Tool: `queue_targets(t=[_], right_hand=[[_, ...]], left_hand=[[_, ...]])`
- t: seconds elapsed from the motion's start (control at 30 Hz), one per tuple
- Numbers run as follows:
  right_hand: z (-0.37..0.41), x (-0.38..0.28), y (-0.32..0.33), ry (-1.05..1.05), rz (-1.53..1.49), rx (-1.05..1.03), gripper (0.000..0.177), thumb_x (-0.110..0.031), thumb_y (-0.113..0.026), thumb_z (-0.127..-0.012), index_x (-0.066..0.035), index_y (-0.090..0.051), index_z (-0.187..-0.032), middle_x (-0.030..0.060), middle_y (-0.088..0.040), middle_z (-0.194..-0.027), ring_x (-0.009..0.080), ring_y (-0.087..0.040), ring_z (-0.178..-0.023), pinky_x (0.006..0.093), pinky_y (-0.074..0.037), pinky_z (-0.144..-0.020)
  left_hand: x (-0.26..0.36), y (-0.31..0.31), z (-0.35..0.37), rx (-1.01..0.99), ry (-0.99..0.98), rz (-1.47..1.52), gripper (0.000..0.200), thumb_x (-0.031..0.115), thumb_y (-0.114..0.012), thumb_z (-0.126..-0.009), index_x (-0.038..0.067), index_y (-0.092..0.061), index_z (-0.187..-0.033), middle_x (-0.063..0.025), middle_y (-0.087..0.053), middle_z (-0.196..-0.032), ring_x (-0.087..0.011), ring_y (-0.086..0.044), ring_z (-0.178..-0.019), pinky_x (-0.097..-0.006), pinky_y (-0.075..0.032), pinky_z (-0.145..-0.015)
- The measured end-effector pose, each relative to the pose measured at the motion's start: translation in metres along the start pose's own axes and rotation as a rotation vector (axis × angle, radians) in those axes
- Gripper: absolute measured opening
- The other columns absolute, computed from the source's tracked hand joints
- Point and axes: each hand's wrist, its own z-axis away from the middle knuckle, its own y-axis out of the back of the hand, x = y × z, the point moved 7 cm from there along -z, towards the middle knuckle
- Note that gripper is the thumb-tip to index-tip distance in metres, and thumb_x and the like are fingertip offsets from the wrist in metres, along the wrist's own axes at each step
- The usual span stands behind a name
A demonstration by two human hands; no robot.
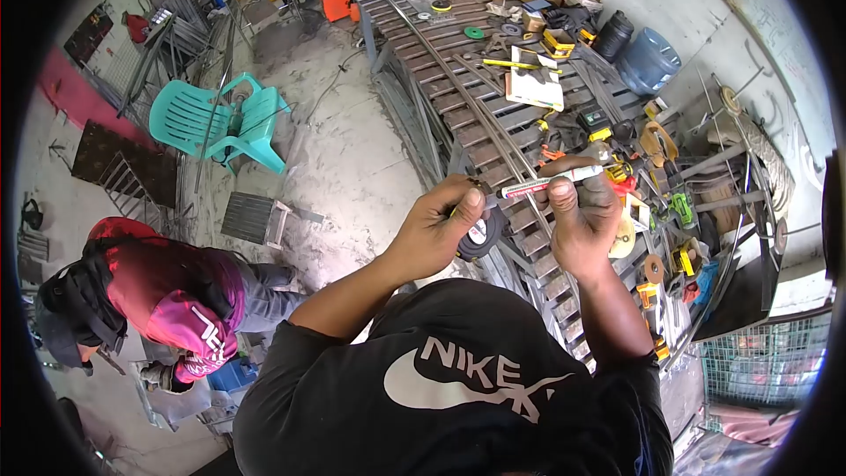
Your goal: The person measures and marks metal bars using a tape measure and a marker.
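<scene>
My right hand [583,220] grips a white marker [551,182] with red and dark print, held sideways in front of my chest between thumb and fingers. Close to the marker's left end, my left hand [445,225] is closed, its thumb pressed to the forefinger. A round black tape measure [480,236] with a pale label shows just under the left hand and appears held by its fingers, which are partly hidden. Something small and dark at the left fingertips is too small to name. Below both hands lies the slatted metal workbench [467,115].
Long metal bars [467,92] run along the bench, near an open notebook [533,86], power tools and a water jug [648,62]. On the left, a co-worker in a red top [167,291] bends over. A green chair [220,119] and a small metal stool [256,219] stand on the floor.
</scene>
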Motion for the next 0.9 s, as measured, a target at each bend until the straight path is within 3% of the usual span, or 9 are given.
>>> queue_targets(t=[0.2,0.47,0.5,0.57,0.63,0.67,0.73,0.83,0.9], right_hand=[[-0.018,0.023,-0.058,-0.026,-0.034,-0.025,0.023,-0.021,-0.070,-0.109,0.001,-0.066,-0.116,0.0048,-0.068,-0.090,0.0109,-0.063,-0.077,0.0276,-0.052,-0.071],[-0.051,0.068,-0.142,-0.085,-0.113,-0.026,0.021,-0.018,-0.070,-0.109,0.002,-0.065,-0.114,0.0101,-0.070,-0.087,0.0147,-0.065,-0.068,0.0308,-0.055,-0.062],[-0.055,0.080,-0.150,-0.129,-0.109,-0.053,0.032,-0.019,-0.071,-0.109,0.004,-0.060,-0.129,0.0109,-0.071,-0.086,0.0148,-0.065,-0.067,0.0301,-0.055,-0.063],[-0.055,0.082,-0.162,-0.178,-0.051,-0.045,0.040,-0.013,-0.073,-0.107,0.004,-0.056,-0.139,0.0074,-0.070,-0.081,0.0124,-0.065,-0.065,0.0271,-0.053,-0.060],[-0.050,0.089,-0.172,-0.025,0.045,-0.029,0.063,-0.010,-0.076,-0.103,0.002,-0.045,-0.157,0.0046,-0.068,-0.076,0.0096,-0.063,-0.063,0.0243,-0.048,-0.054],[-0.042,0.093,-0.176,0.182,0.462,-0.179,0.080,-0.006,-0.081,-0.097,0.001,-0.036,-0.162,0.0061,-0.067,-0.075,0.0157,-0.064,-0.063,0.0320,-0.053,-0.059],[-0.036,0.097,-0.215,0.390,0.813,-0.552,0.083,-0.008,-0.081,-0.093,-0.001,-0.039,-0.164,0.0080,-0.066,-0.073,0.0224,-0.064,-0.060,0.0356,-0.055,-0.060],[-0.043,0.125,-0.247,0.440,0.909,-0.671,0.070,-0.010,-0.078,-0.093,-0.002,-0.049,-0.155,0.0130,-0.066,-0.073,0.0321,-0.068,-0.062,0.0421,-0.057,-0.062],[-0.056,0.161,-0.265,0.339,0.890,-0.743,0.060,-0.014,-0.073,-0.090,-0.002,-0.052,-0.146,0.0189,-0.069,-0.078,0.0359,-0.072,-0.069,0.0450,-0.058,-0.063]], left_hand=[[0.003,0.058,0.001,0.074,-0.027,-0.011,0.046,0.041,-0.053,-0.117,-0.002,-0.068,-0.113,-0.0049,-0.061,-0.107,-0.0136,-0.058,-0.098,-0.0303,-0.047,-0.090],[-0.002,0.139,0.011,0.280,-0.015,-0.105,0.043,0.038,-0.057,-0.116,-0.003,-0.069,-0.107,-0.0092,-0.062,-0.109,-0.0173,-0.060,-0.102,-0.0324,-0.049,-0.093],[-0.007,0.148,0.013,0.331,-0.014,-0.092,0.044,0.038,-0.057,-0.116,-0.003,-0.069,-0.108,-0.0098,-0.062,-0.111,-0.0177,-0.061,-0.104,-0.0324,-0.049,-0.094],[-0.017,0.166,0.015,0.430,-0.026,-0.066,0.044,0.038,-0.056,-0.116,-0.003,-0.070,-0.109,-0.0112,-0.063,-0.115,-0.0184,-0.062,-0.106,-0.0324,-0.050,-0.095],[-0.030,0.185,0.019,0.540,-0.034,-0.117,0.045,0.039,-0.056,-0.116,-0.003,-0.070,-0.110,-0.0122,-0.063,-0.119,-0.0187,-0.063,-0.108,-0.0319,-0.050,-0.097],[-0.035,0.193,0.022,0.591,-0.038,-0.142,0.045,0.039,-0.056,-0.116,-0.004,-0.070,-0.111,-0.0127,-0.063,-0.121,-0.0189,-0.063,-0.109,-0.0317,-0.050,-0.098],[-0.052,0.205,0.026,0.591,0.052,-0.068,0.037,0.033,-0.061,-0.114,-0.002,-0.072,-0.111,-0.0183,-0.061,-0.122,-0.0258,-0.064,-0.108,-0.0357,-0.051,-0.096],[-0.077,0.217,0.026,0.545,0.153,-0.123,0.035,0.031,-0.062,-0.114,-0.002,-0.072,-0.108,-0.0190,-0.059,-0.124,-0.0265,-0.065,-0.107,-0.0360,-0.053,-0.092],[-0.082,0.224,0.022,0.542,0.172,-0.220,0.034,0.030,-0.062,-0.114,-0.001,-0.073,-0.109,-0.0191,-0.058,-0.124,-0.0257,-0.065,-0.102,-0.0362,-0.054,-0.088]])
